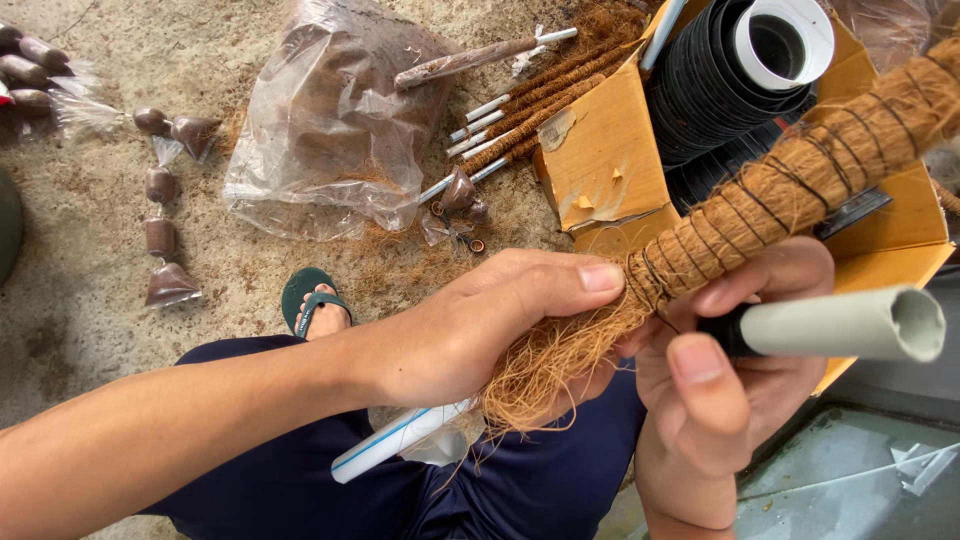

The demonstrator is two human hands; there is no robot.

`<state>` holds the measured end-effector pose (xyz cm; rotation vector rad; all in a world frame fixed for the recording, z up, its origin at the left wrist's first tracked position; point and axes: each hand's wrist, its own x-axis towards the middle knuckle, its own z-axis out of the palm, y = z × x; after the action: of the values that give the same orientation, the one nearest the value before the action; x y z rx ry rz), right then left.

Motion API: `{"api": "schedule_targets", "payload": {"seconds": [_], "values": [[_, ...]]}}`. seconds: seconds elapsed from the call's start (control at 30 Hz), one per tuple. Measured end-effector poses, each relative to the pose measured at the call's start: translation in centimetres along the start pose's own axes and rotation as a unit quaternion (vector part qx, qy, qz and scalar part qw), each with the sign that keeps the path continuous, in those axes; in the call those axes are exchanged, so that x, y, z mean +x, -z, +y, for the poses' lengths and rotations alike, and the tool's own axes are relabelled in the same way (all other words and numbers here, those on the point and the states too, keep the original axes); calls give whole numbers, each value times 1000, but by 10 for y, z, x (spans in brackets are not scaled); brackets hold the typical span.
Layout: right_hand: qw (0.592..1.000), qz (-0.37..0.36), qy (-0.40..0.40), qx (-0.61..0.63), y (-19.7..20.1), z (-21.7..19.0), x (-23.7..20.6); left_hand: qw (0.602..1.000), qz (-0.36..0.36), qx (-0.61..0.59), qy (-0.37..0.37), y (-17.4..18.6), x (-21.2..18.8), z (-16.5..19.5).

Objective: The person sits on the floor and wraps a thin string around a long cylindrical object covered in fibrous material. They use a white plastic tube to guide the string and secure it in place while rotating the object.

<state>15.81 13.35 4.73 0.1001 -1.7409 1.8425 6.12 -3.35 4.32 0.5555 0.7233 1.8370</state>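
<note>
Far left on the gritty floor [90, 270] lies a scatter of small brown filled packets [160, 238], strung down in a loose line. Beside them sits a clear plastic bag [325, 125] stuffed with brown fibre, and just past it a bundle of finished coir-wrapped poles [540, 95] with white pipe ends showing. A green sandal [312, 300] on a foot peeks out above the dark blue trousers [300, 470].

The left hand [470, 335] comes in from the lower left, fingers curled tight around a loose tuft of coir fibre [545, 375] — thumb laid flat along the top, pressing the strands where they meet the wound part. Below that hand a white pipe with a blue stripe [395, 445] pokes out over the lap.

The coir-wrapped pole [800, 180] runs from the two hands up towards the top right corner, bound with dark thread in even turns. The right hand [730, 375] is closed beneath it, fingers wrapped around a grey pipe [850, 325] with a black section at the grip — thumb up, open end pointing right.

Behind stands an open cardboard box [600, 160] holding a stack of black pots [720, 90] with a white ring on top.
</note>
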Motion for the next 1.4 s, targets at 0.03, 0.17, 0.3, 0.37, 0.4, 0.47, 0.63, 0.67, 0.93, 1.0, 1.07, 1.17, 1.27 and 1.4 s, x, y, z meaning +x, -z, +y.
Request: {"api": "schedule_targets", "payload": {"seconds": [0.03, 0.17, 0.3, 0.37, 0.4, 0.47, 0.63, 0.67, 0.93, 1.0, 1.07, 1.17, 1.27, 1.4], "values": [[997, 17, 24, -78, 0, 1, 0, 999, 4, 31, -17, 0, 2, 0], [966, 39, 123, -222, 4, 15, 3, 992, 38, 116, -43, -2, 5, -1], [985, 70, 76, -136, 7, 22, -4, 992, 12, 117, -51, 0, 1, -4], [997, 42, 30, -50, 8, 19, -6, 996, 27, 82, -24, 3, 2, -6], [999, 34, 4, -10, 8, 18, -5, 997, 36, 65, -10, 4, 2, -7], [998, 36, -46, 35, 6, 14, -2, 998, 41, 54, -14, 7, 3, -7], [993, 41, -85, 70, 1, 6, 8, 986, 83, 130, -59, 6, 2, -5], [992, 42, -85, 86, 1, 5, 9, 994, 69, 82, -35, 4, 0, -4], [994, 3, -68, 84, -7, -6, 10, 1000, 8, 9, 4, 3, 1, 4], [997, 2, -65, 38, -13, -9, 9, 999, -6, -19, 43, 6, -1, 6], [998, -3, -40, -40, -16, -11, 7, 1000, -4, 7, 20, 8, -2, 6], [992, 2, -18, -124, -11, -11, 1, 998, 12, 56, -18, 7, -3, 4], [979, -56, 59, -188, 0, -6, -2, 997, -8, 72, -38, 3, -3, 4], [944, -108, 154, -270, 9, 0, 10, 995, 59, 75, 27, -1, -3, 7]]}}
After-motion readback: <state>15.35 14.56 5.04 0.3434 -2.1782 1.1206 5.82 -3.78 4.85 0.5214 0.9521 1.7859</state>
